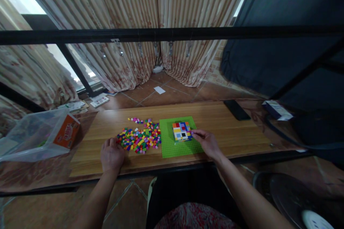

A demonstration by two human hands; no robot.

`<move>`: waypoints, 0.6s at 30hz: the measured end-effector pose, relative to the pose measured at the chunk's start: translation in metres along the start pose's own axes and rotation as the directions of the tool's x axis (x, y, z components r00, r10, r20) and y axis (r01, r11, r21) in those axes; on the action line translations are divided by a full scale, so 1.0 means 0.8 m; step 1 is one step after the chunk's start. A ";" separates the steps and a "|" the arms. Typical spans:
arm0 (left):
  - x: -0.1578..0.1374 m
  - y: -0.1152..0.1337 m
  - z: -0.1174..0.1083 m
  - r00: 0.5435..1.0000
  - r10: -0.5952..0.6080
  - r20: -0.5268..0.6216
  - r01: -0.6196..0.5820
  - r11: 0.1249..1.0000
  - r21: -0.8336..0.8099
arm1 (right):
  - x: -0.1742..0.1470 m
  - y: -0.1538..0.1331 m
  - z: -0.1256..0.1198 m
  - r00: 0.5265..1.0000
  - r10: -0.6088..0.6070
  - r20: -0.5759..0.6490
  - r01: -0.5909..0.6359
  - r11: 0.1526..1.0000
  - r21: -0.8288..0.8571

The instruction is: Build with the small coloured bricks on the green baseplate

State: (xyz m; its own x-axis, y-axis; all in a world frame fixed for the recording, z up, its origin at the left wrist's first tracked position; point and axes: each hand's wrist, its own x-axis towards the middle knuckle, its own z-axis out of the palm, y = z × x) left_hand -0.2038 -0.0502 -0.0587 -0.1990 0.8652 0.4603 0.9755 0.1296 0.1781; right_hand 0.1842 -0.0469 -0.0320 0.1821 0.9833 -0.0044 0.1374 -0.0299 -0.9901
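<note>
Loose toy building bricks [139, 139] in many colours lie in a pile left of a green studded baseplate [167, 146]. On that plate stands a low block of joined bricks [181, 131], its top a patchwork of white, red, blue, yellow and other colours. My left hand [112, 155] rests on the table at the pile's left edge, fingers curled; whatever is under the fingertips is hidden. At the block's right side, my right hand [208, 144] pinches what looks like a small purple brick between thumb and forefinger, close against the block.
A black phone [237, 110] lies on the wooden table [215, 114] at the back right. Beyond the right end is a small box [277, 110]. A clear plastic bin [34, 136] with an orange label stands at the left. A dark bar [172, 33] crosses in front of the curtains.
</note>
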 end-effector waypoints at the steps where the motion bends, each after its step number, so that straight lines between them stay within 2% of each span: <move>1: 0.000 0.000 0.000 1.000 -0.004 0.000 0.004 1.000 -0.005 | 0.000 -0.001 0.000 1.000 0.006 0.009 -0.006 1.000 -0.006; 10: -0.001 0.002 -0.001 1.000 -0.007 0.005 0.007 1.000 0.011 | 0.004 -0.003 -0.002 0.998 -0.031 0.059 0.037 0.994 -0.101; 13: -0.001 0.001 -0.001 1.000 -0.005 0.015 0.005 1.000 0.022 | 0.005 -0.005 -0.005 0.996 -0.058 0.071 0.072 0.972 -0.225; 18: -0.001 0.002 -0.001 1.000 -0.005 0.016 0.005 1.000 0.028 | 0.003 -0.013 -0.009 0.982 -0.145 0.121 0.185 0.868 -0.460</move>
State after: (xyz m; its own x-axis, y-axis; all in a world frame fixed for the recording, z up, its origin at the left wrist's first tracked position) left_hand -0.2019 -0.0513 -0.0577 -0.2024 0.8721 0.4455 0.9768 0.1469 0.1561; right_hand 0.1901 -0.0452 -0.0210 0.0408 0.9916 0.1225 0.6008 0.0736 -0.7960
